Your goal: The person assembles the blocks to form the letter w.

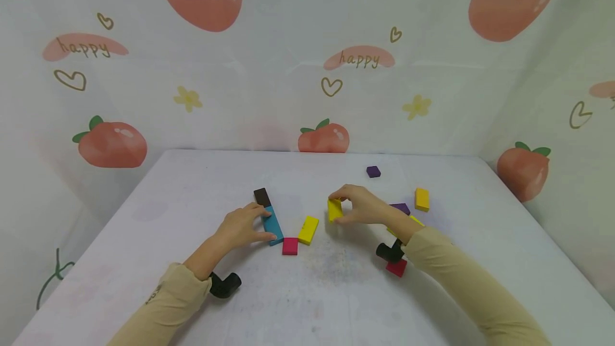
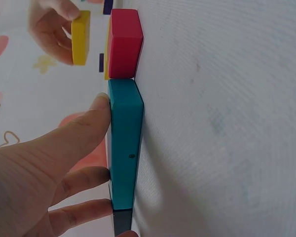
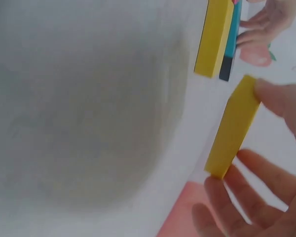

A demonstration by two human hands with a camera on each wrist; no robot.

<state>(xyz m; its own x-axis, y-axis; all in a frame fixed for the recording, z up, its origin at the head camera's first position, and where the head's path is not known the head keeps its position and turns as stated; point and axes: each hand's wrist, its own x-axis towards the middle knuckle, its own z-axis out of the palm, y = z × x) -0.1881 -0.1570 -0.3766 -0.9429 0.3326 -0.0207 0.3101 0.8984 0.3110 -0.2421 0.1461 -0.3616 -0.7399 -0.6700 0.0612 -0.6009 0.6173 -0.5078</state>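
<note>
Beige sleeves (image 1: pixel 471 282) cross the white worktop (image 1: pixel 336 298). A red block (image 1: pixel 290 247) touches the blue block (image 1: pixel 274 231), with a flat yellow block (image 1: pixel 308 230) just beside it. The right hand (image 1: pixel 359 205) pinches the raised yellow block (image 1: pixel 334 211) between thumb and fingers; the left hand (image 1: pixel 244 226), fingers spread apart, touches the blue block. The right wrist (image 1: pixel 401 225) (with its black mount (image 1: pixel 390 252)) partly hides purple (image 1: pixel 402 207), yellow and red pieces (image 1: pixel 396 268).

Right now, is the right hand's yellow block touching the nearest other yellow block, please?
Apart: the head view shows white tabletop between the held yellow block and the nearest yellow block.
</note>
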